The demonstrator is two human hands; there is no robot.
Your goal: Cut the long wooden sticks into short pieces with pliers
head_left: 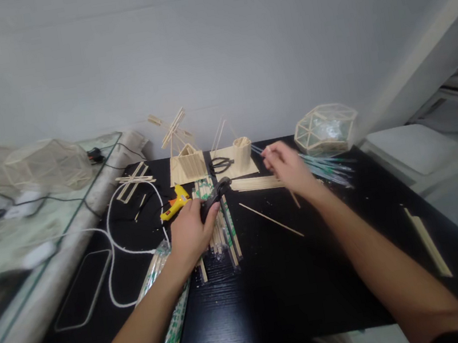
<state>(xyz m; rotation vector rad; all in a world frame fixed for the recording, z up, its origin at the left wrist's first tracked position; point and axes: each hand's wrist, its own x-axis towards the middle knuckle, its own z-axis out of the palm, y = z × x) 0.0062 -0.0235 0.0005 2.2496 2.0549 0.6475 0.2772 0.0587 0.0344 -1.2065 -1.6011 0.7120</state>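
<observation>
My left hand (190,230) is closed round the dark handles of a pair of pliers (214,194), which lie over a pile of wooden chopsticks in torn wrappers (217,237). My right hand (287,168) is farther back, its fingers pinched on a thin wooden stick (295,199) above a row of bare sticks (257,183). A single loose stick (271,220) lies on the black table (316,285) between my arms.
A yellow glue gun (176,201) with a white cable (114,253) lies left of the pliers. Behind stand stick models, black scissors (221,164) and a geodesic stick ball (326,128). Wrapped sticks (328,170) fan out at the right. A glass shelf edges the left.
</observation>
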